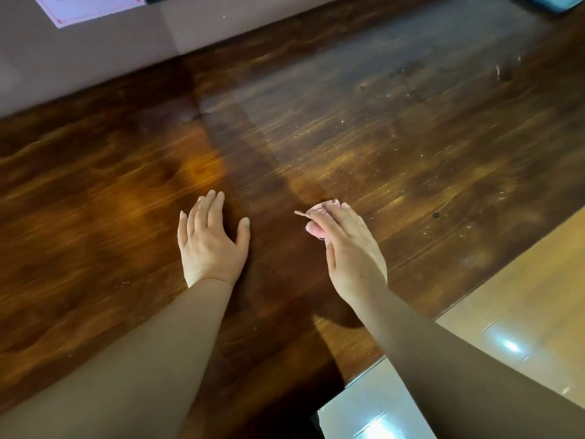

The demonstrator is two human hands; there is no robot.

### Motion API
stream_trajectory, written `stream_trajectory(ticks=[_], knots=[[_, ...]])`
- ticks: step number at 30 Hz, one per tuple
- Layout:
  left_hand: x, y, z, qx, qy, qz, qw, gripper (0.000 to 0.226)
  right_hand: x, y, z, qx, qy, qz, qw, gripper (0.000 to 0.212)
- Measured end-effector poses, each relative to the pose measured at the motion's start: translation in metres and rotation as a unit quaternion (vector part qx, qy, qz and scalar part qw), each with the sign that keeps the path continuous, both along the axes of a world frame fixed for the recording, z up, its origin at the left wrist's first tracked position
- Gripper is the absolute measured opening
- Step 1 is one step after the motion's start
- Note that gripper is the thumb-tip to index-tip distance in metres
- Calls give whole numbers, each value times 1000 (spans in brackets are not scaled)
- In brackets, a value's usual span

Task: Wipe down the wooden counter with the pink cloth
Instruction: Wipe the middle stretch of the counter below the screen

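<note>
Wooden counter (348, 128), head view: right hand (351, 248) pinches the bunched pink cloth (318, 217) under its fingertips, dusty specks lying beyond and right of that hand, while left hand (212, 239) rests flat, fingers relaxed, on the counter's darker left part.

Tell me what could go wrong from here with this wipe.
The right hand pinches only a small bunch of the pink cloth, so each pass may cover little and the grip could slip. Crumbs speckle the counter to the right; a careless sweep might push them off the edge onto the floor.
</note>
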State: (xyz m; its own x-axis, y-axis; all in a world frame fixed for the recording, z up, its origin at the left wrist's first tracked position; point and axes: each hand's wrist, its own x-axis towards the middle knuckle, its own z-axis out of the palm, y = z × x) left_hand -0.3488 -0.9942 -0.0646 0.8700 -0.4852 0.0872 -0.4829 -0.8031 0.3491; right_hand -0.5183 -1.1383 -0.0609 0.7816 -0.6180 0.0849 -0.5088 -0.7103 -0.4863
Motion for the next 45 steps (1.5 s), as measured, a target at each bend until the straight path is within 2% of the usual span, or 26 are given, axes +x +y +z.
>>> stream_trajectory(ticks=[2,5,7,9,12,14,17,19,23,26,29,31,35,37,39,41,43,45], knots=[[1,1,2,-10,8,-5,1000,61,-14,22,-4,-5,3,-12,1000,51],[1,-1,6,19,26,-14,999,61,-49,58,-4,-13,12,74,997,46],[-1,-3,5,64,10,-23,998,60,-55,45,-4,-17,15,113,993,45],[-4,-4,6,80,-4,-25,996,58,-44,20,-1,-8,23,86,996,44],[-34,-11,11,25,4,-9,1000,52,-29,3,0,-4,34,1,999,48],[-65,-17,11,-6,21,-35,999,49,-37,20,-2,-16,32,-21,999,49],[-88,-20,3,20,6,-98,995,49,-62,50,-8,-40,11,33,999,43],[-85,-22,-1,38,-4,-102,994,50,-67,42,-11,-46,10,62,997,42],[-86,-22,-2,51,-18,-105,993,50,-54,21,-6,-27,27,14,999,49],[-86,-21,-1,57,-11,-109,992,50,-64,42,-2,-9,19,-26,999,48],[-86,-22,-1,51,-2,-101,994,49,-94,74,-4,-21,12,36,999,43],[-87,-22,0,47,0,-101,994,49,-99,61,-3,-22,13,78,997,39],[-88,-22,2,53,0,-98,994,49,-84,15,0,-16,34,-13,999,44],[-88,-23,1,56,-2,-96,994,50,-85,22,0,-20,41,-57,997,50],[-87,-23,1,57,-4,-97,994,50,-95,49,-1,-8,26,-51,998,51],[-87,-23,1,55,-4,-97,994,49,-109,71,-1,-7,6,-2,1000,49],[-87,-22,0,53,-3,-98,994,49,-120,72,-2,-3,6,38,999,44],[-88,-22,0,50,-6,-98,994,49,-121,54,-2,9,8,20,1000,43]])
